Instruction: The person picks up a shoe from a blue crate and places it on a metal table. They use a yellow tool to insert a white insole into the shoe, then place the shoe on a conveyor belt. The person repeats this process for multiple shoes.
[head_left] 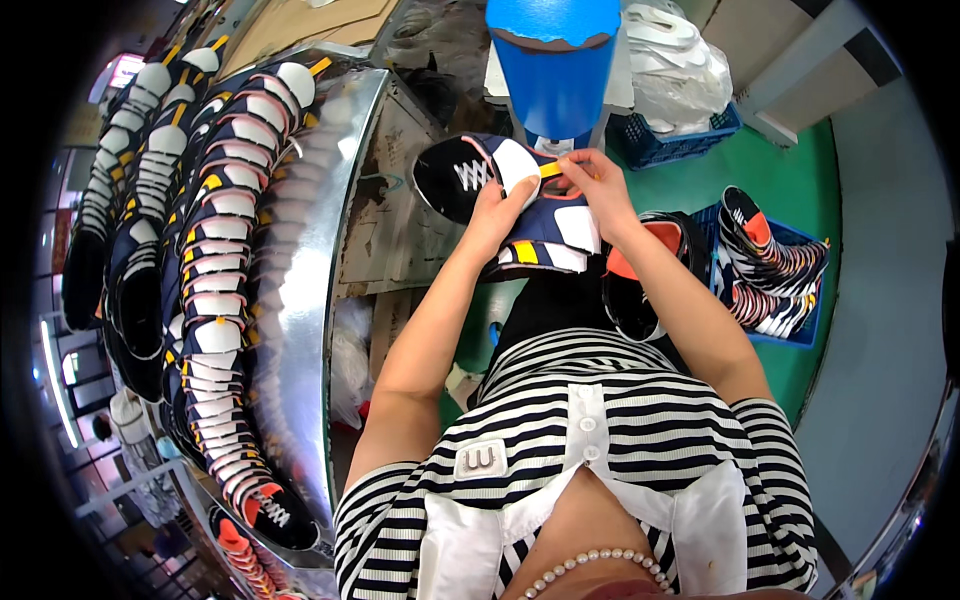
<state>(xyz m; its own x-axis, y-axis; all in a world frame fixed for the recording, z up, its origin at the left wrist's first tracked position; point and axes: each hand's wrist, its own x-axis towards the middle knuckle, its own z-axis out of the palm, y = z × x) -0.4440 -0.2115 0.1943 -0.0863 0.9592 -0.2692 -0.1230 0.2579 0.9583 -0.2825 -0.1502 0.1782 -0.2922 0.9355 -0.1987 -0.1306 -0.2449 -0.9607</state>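
Note:
A black and navy shoe upper (455, 180) with white laces and a white panel lies across the front of me, toe to the left. My left hand (492, 218) grips its near side, thumb pressed on the white panel. With thumb and fingers closed, my right hand (598, 190) pinches a yellow tab (551, 169) at the upper's heel end. Under my hands hang more navy and white uppers (545, 252) with a yellow patch. Beside my right forearm, on my lap, rests another black upper (630, 308) with an orange lining, partly hidden by that arm.
A blue machine column (555, 80) stands just beyond my hands. Long nested rows of shoe uppers (215, 270) cover the shiny metal table (300, 270) at left. At right, a blue crate (790, 338) holds nested uppers; behind, a blue basket (655, 150) carries bagged white pieces.

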